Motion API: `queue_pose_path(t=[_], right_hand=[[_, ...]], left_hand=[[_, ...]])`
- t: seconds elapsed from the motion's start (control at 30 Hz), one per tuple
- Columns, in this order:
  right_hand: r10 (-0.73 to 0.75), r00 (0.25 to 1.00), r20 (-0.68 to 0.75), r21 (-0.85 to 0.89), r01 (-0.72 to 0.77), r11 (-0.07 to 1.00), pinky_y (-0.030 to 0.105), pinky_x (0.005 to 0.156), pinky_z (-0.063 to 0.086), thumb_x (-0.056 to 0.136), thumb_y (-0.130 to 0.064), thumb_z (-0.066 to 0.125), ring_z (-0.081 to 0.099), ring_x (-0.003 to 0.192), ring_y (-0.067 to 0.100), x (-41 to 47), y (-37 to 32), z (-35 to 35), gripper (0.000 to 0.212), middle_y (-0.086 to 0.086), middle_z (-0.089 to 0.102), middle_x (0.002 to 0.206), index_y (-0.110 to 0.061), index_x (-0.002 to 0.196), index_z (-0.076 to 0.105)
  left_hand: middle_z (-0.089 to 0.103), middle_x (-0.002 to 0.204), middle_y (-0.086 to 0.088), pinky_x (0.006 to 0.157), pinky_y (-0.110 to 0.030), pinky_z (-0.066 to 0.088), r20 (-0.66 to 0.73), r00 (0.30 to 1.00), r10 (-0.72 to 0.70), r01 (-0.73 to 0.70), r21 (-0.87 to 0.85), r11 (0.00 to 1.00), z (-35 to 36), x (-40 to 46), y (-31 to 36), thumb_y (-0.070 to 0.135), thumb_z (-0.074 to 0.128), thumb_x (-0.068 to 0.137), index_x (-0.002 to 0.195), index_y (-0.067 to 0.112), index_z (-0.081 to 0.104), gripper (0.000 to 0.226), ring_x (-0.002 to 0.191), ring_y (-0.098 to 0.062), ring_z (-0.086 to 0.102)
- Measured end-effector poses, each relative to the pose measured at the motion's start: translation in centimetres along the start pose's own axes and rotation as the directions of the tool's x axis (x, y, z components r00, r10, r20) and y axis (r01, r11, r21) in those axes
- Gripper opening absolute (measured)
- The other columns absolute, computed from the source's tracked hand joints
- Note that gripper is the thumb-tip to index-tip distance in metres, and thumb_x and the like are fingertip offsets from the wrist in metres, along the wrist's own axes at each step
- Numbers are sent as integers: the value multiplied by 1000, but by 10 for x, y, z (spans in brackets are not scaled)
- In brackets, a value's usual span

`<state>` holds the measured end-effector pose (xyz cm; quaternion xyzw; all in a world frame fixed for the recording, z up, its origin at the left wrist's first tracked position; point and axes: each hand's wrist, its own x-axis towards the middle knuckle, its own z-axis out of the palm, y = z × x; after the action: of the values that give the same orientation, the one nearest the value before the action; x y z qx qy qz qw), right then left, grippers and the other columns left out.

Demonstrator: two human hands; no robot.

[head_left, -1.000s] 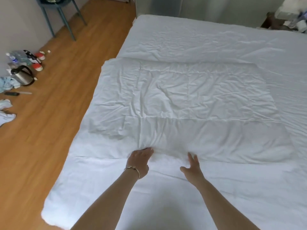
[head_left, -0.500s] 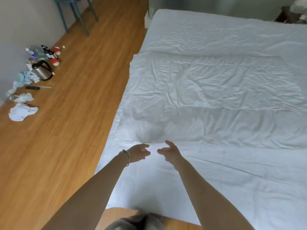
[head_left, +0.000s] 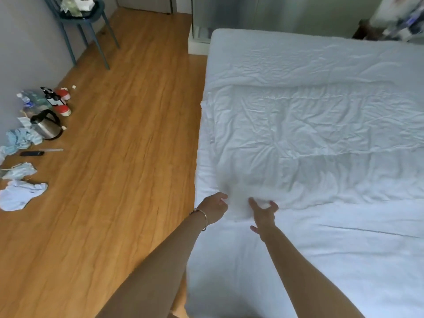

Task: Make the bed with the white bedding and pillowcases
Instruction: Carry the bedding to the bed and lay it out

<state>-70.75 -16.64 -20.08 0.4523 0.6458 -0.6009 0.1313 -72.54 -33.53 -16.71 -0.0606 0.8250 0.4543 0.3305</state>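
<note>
Both hands, left hand (head_left: 212, 208) and right hand (head_left: 263, 213), pinched the crumpled white quilted duvet's (head_left: 309, 143) near corner; spreading unfinished, pillowcases nowhere in sight

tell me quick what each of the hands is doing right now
Left hand: grips the near corner of the folded duvet.
Right hand: pinches the same duvet edge.

Left hand (head_left: 214, 208) fingertips hidden behind the blurred duvet (head_left: 298, 145) corner.

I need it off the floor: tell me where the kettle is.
In the head view, the steel kettle stands on the wood floor at far left by the wall, between red-capped bottles behind and crumpled blue cloth beside it.
</note>
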Motion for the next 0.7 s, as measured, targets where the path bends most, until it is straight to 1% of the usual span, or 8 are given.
queue_pose_path(t=[0.07,0.17,0.27,0.33,0.47,0.57,0.63,0.7], right_hand=[[23,990,-139,130,-5,992,53,88,53,81,-45,75,42,123,35,-7,-2,32,89,12,29,145,-29,147,18],[21,958,-287,208,41,977,54,99,48,77,-41,79,49,122,35,-16,-5,63,91,14,39,144,-25,146,22],[54,945,-323,292,45,955,52,105,43,80,-32,79,50,124,31,-31,-12,70,93,10,41,145,-24,149,18],[72,937,-341,347,54,936,49,104,44,82,-26,78,50,119,28,-40,-20,71,94,7,42,140,-25,151,14],[167,929,-331,423,-13,906,42,87,46,83,-29,77,50,108,25,-44,-34,70,99,3,44,126,-24,152,6],[245,898,-366,459,-54,887,42,86,46,79,-36,79,51,116,26,-35,-38,70,101,3,46,132,-20,150,8],[306,856,-417,500,-65,864,44,98,45,75,-42,81,48,123,28,-22,-44,69,103,5,45,137,-16,148,13],[389,804,-451,574,-73,816,45,102,41,71,-49,82,44,127,31,-7,-58,71,107,9,39,142,-14,147,15]], left_hand=[[58,116,-1,72,-26,51,88,996,30,-38,94,995,-41,9,-8,21,40,95,134,23,48,40,95,-20,63],[55,120,-2,83,-34,53,215,973,82,-120,170,978,-96,16,-12,24,41,96,136,25,46,41,99,-22,64],[56,117,-3,82,-33,52,275,953,130,-186,188,964,-137,23,-4,23,40,96,136,25,46,40,98,-21,63],[57,124,-6,83,-32,51,299,938,173,-242,211,947,-153,40,6,23,40,96,137,24,45,41,99,-20,61],[51,135,-5,91,-32,50,405,895,186,-322,300,898,-149,79,42,22,38,95,139,22,44,44,105,-22,59],[51,136,-5,98,-35,47,537,825,176,-444,423,790,-125,107,77,23,41,94,139,22,44,45,114,-23,56],[41,145,-4,104,-36,41,620,766,168,-541,482,690,-109,123,99,23,47,94,144,23,38,51,127,-23,46],[27,153,0,107,-38,38,679,715,165,-635,533,559,-97,141,117,27,49,93,149,28,30,59,136,-23,35]])
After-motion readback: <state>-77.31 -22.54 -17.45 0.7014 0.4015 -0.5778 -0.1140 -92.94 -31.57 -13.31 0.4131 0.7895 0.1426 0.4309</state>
